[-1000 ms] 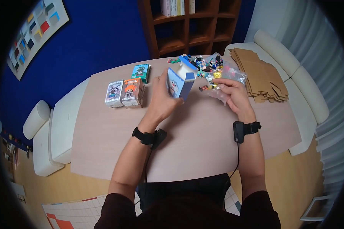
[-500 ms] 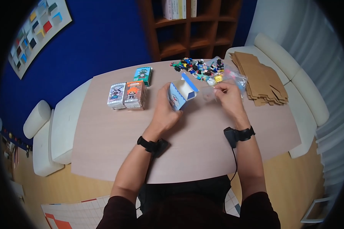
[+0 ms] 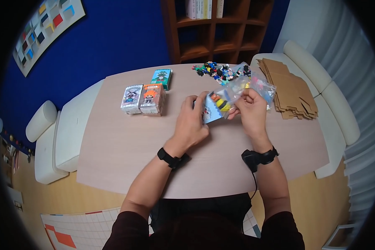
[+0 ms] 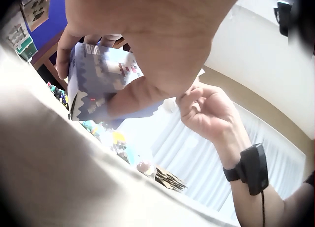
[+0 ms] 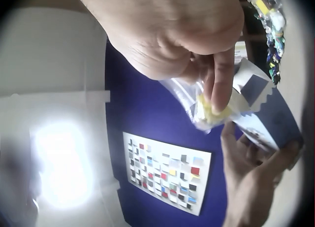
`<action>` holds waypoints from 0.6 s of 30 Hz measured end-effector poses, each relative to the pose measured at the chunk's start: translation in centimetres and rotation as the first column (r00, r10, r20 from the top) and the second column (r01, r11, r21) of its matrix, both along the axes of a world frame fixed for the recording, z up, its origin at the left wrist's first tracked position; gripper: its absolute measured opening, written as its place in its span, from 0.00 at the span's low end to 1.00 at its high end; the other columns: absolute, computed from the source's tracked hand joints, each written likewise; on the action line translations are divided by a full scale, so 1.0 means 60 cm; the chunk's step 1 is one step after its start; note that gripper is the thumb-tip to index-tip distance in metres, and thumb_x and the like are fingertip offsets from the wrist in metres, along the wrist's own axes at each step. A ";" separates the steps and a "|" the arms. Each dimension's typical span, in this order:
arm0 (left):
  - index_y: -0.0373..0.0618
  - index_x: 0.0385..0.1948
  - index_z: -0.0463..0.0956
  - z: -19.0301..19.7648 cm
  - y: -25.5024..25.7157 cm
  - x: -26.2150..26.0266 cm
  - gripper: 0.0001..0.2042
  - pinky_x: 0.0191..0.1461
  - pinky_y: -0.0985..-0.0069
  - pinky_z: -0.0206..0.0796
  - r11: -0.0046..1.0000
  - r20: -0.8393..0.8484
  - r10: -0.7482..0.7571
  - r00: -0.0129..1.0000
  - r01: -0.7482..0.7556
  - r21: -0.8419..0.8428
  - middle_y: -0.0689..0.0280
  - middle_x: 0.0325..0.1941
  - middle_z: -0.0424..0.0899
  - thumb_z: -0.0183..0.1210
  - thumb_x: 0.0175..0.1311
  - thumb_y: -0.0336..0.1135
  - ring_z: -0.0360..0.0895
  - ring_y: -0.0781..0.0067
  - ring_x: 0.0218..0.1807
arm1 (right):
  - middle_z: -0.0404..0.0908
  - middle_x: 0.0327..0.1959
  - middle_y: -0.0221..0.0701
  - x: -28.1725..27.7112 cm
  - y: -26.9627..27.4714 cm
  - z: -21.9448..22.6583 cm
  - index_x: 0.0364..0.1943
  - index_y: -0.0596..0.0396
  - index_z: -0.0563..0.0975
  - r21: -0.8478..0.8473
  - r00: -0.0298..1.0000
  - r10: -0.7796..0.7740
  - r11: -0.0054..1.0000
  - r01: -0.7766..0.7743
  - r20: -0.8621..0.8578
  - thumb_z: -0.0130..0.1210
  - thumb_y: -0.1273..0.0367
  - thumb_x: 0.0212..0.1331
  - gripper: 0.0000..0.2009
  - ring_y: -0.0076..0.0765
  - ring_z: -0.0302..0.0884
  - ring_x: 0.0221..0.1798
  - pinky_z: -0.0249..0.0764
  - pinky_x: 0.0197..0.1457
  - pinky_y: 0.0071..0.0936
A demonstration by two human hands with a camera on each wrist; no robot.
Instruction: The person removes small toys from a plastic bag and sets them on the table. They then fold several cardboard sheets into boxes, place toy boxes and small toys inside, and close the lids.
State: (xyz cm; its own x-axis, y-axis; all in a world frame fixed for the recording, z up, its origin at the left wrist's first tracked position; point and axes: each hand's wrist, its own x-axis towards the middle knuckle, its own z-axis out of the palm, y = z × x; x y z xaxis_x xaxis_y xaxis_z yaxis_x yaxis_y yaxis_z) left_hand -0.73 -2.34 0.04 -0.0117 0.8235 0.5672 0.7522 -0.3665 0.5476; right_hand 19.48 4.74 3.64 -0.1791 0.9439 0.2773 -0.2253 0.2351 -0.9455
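Note:
My left hand grips a small blue box with a scalloped white edge, tilted with its opened end toward the right hand. In the left wrist view, fingers and thumb clasp the printed faces of the box. My right hand pinches a clear plastic bag holding yellow, black and orange pieces. The bag overlaps the open end of the box in the head view. From the right wrist, the crinkled bag hangs under my fingers, right beside the box's raised flaps.
A white box and an orange box stand side by side at the left, a green box behind them. Colourful small figures pile at the back, near bagged pieces. Flattened cardboard lies at the right edge.
The right hand has moved left with the plastic bag, up to the box opening. The left hand has tipped the box toward the right and brought it lower and nearer the right hand.

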 end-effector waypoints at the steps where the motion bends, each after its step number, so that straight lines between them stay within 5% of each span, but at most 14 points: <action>1: 0.46 0.75 0.68 0.001 -0.001 0.001 0.43 0.67 0.48 0.74 1.000 -0.014 0.002 1.000 -0.002 -0.002 0.43 0.61 0.75 0.59 0.47 0.18 0.74 0.33 0.65 | 0.85 0.33 0.34 -0.001 -0.002 0.000 0.51 0.67 0.78 0.030 0.996 -0.074 0.997 0.073 0.049 0.53 0.83 0.72 0.08 0.27 0.87 0.28 0.84 0.24 0.24; 8: 0.49 0.74 0.68 0.006 -0.008 0.007 0.44 0.67 0.48 0.73 0.999 -0.008 0.038 0.999 -0.038 -0.012 0.43 0.61 0.74 0.61 0.45 0.18 0.74 0.32 0.63 | 0.85 0.31 0.33 -0.008 -0.015 0.004 0.59 0.63 0.81 0.162 0.920 -0.286 0.955 0.250 0.268 0.54 0.83 0.72 0.14 0.23 0.83 0.22 0.79 0.23 0.23; 18: 0.46 0.73 0.69 -0.006 -0.004 0.011 0.42 0.67 0.48 0.72 0.999 0.024 0.034 0.999 -0.035 0.041 0.43 0.59 0.74 0.60 0.45 0.19 0.74 0.33 0.61 | 0.89 0.48 0.45 -0.008 -0.019 0.001 0.50 0.65 0.87 0.525 0.803 -0.235 0.844 -0.110 0.547 0.62 0.81 0.62 0.12 0.52 0.88 0.52 0.82 0.57 0.41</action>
